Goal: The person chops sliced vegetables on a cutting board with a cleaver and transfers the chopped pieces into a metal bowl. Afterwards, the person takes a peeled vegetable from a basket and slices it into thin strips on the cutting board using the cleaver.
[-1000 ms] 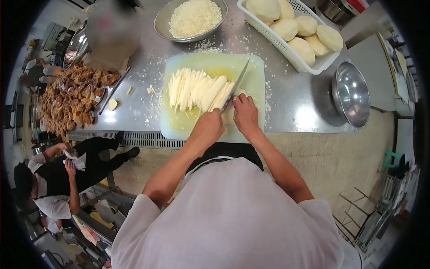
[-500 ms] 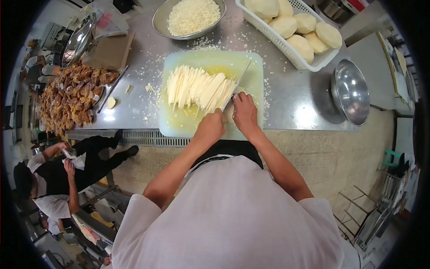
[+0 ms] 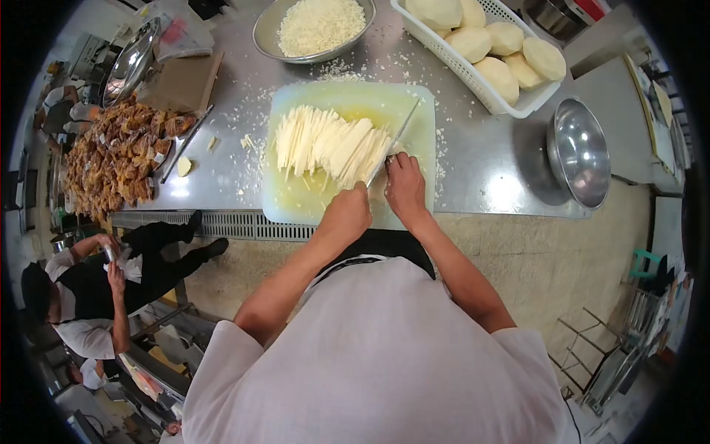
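My left hand [image 3: 346, 214] is closed around the handle of a kitchen knife [image 3: 405, 123]. The blade points up and to the right across a pale green cutting board [image 3: 423, 159]. My right hand [image 3: 404, 189] sits just right of the blade, fingers curled down on a pale peeled root vegetable that they mostly hide. Left of the knife, thin cut sticks of the vegetable [image 3: 318, 144] lie in a fanned row on the board. Yellowish wet patches show around them.
Behind the board stands a metal bowl of chopped pale bits [image 3: 322, 29]. A white basket [image 3: 488, 96] holds peeled vegetables at the back right; a metal bowl [image 3: 580, 152] is at the right edge. Browned food pieces [image 3: 122, 159] are piled left. Another person [image 3: 89, 296] stands at left.
The knife tip has shifted slightly right and the blade leans over more. Both my hands stay in nearly the same place. The person at left has moved their hands a little.
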The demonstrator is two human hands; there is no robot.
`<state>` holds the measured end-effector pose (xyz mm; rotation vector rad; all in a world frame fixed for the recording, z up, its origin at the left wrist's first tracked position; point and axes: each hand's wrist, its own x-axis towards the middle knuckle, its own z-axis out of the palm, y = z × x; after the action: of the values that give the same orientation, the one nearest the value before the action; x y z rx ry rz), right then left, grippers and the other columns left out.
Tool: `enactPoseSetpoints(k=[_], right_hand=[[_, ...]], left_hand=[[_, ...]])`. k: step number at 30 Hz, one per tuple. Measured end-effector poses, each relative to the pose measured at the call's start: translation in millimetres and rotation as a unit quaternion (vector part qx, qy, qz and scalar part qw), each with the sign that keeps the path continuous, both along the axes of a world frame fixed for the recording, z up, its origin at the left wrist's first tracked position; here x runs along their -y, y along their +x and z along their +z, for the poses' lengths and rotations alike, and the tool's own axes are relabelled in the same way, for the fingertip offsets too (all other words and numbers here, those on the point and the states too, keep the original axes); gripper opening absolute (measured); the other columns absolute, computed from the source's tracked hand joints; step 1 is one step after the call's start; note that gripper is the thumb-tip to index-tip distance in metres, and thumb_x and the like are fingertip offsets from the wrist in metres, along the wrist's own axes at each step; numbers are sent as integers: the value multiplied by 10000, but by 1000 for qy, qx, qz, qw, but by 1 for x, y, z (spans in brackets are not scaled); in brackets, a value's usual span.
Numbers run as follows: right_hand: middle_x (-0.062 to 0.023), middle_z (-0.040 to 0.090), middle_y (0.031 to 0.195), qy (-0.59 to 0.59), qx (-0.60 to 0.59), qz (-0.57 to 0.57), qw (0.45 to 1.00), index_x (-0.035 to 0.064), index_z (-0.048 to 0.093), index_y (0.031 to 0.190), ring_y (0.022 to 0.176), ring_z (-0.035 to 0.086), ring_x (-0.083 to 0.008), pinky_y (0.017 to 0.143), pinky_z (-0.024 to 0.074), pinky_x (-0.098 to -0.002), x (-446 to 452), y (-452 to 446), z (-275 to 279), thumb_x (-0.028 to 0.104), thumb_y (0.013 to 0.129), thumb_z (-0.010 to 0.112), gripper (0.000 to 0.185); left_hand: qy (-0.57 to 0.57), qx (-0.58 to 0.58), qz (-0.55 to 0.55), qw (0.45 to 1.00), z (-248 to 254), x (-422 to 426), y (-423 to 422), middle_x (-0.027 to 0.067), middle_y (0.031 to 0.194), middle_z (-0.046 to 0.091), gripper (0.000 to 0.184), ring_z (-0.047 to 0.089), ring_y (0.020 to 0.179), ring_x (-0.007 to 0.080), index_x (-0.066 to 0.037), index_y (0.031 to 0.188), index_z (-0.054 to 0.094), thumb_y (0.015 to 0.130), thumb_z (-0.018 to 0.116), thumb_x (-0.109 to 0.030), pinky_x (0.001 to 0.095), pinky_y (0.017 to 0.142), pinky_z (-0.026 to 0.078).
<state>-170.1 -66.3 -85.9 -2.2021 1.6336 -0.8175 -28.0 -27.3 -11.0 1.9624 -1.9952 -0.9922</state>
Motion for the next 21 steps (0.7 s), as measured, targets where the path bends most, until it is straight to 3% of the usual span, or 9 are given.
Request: enactPoseSetpoints(k=[2, 7, 12, 14, 17, 21], right_hand=[[-142, 515, 963, 13, 1, -2, 1000, -12, 573, 1003, 919, 502, -337, 753, 484, -417, 0, 0, -3, -64, 696, 568, 311], [-146, 517, 964, 1, 11, 5, 1000, -16, 573, 1004, 912, 501, -343, 761, 478, -423, 0, -1, 1, -64, 712, 555, 296], [-141, 528, 949, -12, 19, 1, 1000, 0, 588, 997, 893, 513, -339, 757, 478, -428, 1, -11, -2, -43, 740, 559, 262], [-129, 535, 935, 35, 4, 25, 999, 28, 605, 993, 877, 527, -333, 741, 481, -432, -3, -16, 6, -29, 751, 568, 251], [-124, 531, 874, 17, 6, 2, 1000, 45, 584, 917, 803, 532, -340, 675, 464, -436, -5, -13, 4, -15, 790, 558, 143], [-125, 537, 881, 36, -8, 0, 999, 45, 588, 934, 817, 538, -334, 679, 467, -434, -8, -13, 9, -12, 793, 558, 155]], left_hand=[[-18, 3, -15, 1000, -20, 4, 3, 338, 713, 580, 134, 611, 726, 480, 92, 881, 542, 842, 491, -26, 521, 656, 470], [-21, -18, -37, 999, 8, 5, 3, 334, 720, 585, 135, 614, 745, 477, 94, 877, 536, 843, 486, -27, 510, 673, 472], [-10, -22, -20, 1000, -27, 6, -2, 328, 748, 593, 116, 605, 748, 481, 89, 863, 530, 834, 482, -13, 518, 680, 461], [-27, -36, -18, 999, -36, 4, 0, 331, 747, 590, 115, 603, 745, 481, 90, 865, 529, 830, 487, -12, 518, 679, 461], [-36, -37, -27, 998, -21, 6, 2, 331, 736, 587, 117, 601, 733, 482, 94, 861, 526, 821, 497, -12, 518, 676, 462], [-22, -47, -9, 999, 22, -3, 3, 330, 697, 578, 131, 596, 703, 490, 99, 853, 529, 813, 506, -24, 521, 652, 462]])
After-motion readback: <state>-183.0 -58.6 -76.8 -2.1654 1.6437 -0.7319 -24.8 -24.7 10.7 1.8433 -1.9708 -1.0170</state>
